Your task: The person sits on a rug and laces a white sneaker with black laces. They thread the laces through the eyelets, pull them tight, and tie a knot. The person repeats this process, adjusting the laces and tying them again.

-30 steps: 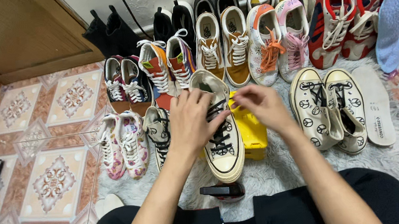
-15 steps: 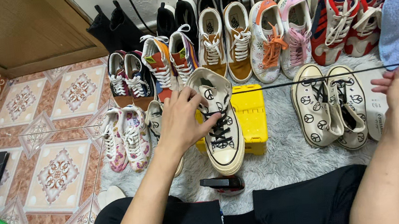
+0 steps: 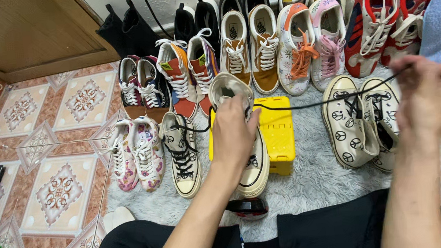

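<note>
A: Head view, quick. Where's the shoe?

B: Dead centre. Your left hand (image 3: 234, 133) is clamped over the top of the cream high-top sneaker (image 3: 243, 138), fingers wrapped on the upper. The shoe sits over the yellow plastic box (image 3: 278, 134), toe pointing to 6 o'clock.

A: And the right?

B: Your right hand (image 3: 429, 99) is out at 3 o'clock, fingers pinched shut on the black lace (image 3: 315, 102), which runs taut from the shoe's eyelets across to that hand.

A: Handling?

B: I'd judge the sneaker light, canvas soft, rubber sole stiff. Hold it by the midfoot or sole edge, as you do; the collar would likely fold. The lace is thin, limp and probably slips, so pinch near its end.

A: Around it?

B: Matching sneaker (image 3: 181, 156) just beside at 9 o'clock, a printed cream pair (image 3: 357, 121) at 3 o'clock, rows of shoes at 12 o'clock, all on a grey shaggy rug (image 3: 313, 190).
</note>
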